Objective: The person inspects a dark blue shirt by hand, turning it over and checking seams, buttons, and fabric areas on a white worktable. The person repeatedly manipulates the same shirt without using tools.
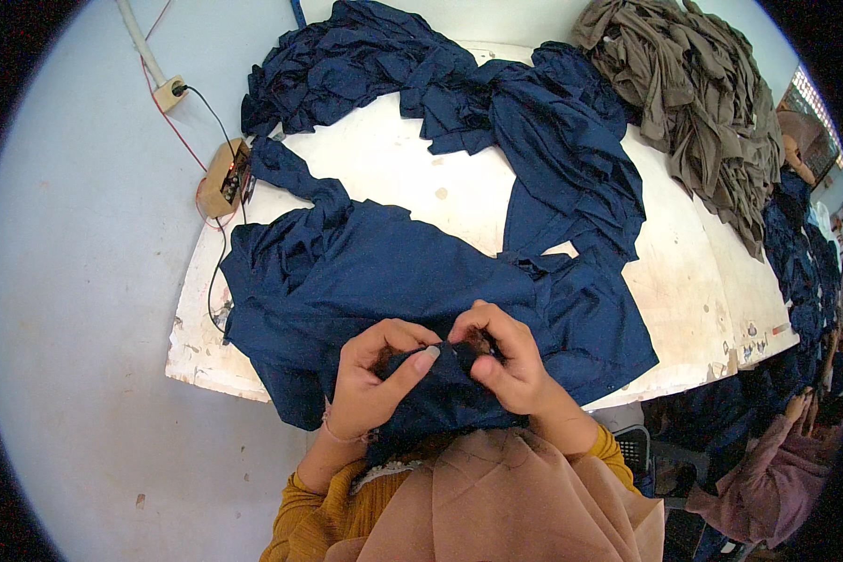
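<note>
A navy blue garment (393,272) lies spread over the near edge of the table, its lower part hanging toward me. Both my hands pinch a small edge of it close to my body. My left hand (370,375) has its thumb and fingers closed on the cloth, the thumb on top. Just to its right, my right hand (510,361) grips the same edge with curled fingers and thumb. The fingertips of the two hands are nearly touching. What exactly lies between them is too small and dark to make out beyond navy fabric.
More navy cloth is heaped at the back (356,66) and down the right of the white table (440,187). A brown-grey pile of cloth (684,94) sits at the far right. A small wired box (223,183) hangs at the left edge. Another person's sleeve (768,478) shows at right.
</note>
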A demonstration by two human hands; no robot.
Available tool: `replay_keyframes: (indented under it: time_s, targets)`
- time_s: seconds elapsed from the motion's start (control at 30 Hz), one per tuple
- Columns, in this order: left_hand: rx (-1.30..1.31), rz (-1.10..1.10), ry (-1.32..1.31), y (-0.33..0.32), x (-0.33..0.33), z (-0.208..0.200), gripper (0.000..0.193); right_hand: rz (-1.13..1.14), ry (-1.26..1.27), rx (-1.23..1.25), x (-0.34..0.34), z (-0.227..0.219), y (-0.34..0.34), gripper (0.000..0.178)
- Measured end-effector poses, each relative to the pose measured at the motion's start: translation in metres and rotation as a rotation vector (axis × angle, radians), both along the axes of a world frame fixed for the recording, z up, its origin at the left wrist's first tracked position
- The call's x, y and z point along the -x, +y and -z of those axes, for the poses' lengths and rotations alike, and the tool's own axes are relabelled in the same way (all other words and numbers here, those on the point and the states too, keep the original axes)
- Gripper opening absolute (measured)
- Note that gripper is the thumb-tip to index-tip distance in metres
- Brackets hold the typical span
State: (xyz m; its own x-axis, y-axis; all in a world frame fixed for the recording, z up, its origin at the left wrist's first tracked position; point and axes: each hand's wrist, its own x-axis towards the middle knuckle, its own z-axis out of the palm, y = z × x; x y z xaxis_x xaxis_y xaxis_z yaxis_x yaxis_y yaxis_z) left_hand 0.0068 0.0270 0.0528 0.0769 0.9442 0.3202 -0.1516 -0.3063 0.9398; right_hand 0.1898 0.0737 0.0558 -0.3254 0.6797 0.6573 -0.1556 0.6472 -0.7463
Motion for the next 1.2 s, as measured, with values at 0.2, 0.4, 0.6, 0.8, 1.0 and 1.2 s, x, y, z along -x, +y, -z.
replay_keyframes:
  time_s: [0.2, 0.4, 0.6, 0.8, 1.0, 1.2]
  targets:
    - [-0.200, -0.267, 0.312, 0.001, -0.006, -0.019, 0.014, -0.031, -0.105, 0.261, -0.009, -0.007, -0.007, 0.004]
    - [-0.415, -0.315, 0.582, 0.002, -0.003, -0.027, 0.028, -0.067, -0.044, 0.379, -0.010, -0.001, -0.007, 0.006]
    - [-0.329, -0.249, 0.505, 0.005, -0.002, -0.024, 0.024, -0.065, -0.059, 0.387, -0.009, -0.001, -0.008, 0.006]
    - [-0.192, -0.223, 0.421, 0.005, -0.004, -0.024, 0.019, -0.010, -0.052, 0.260, -0.010, 0.005, -0.006, 0.006]
    - [-0.205, -0.242, 0.420, 0.005, -0.002, -0.020, 0.019, 0.196, -0.119, 0.066, -0.007, -0.008, -0.006, 0.012]
    - [-0.201, -0.232, 0.423, 0.005, -0.004, -0.023, 0.016, 0.285, -0.406, -0.339, -0.021, -0.010, 0.004, 0.019]
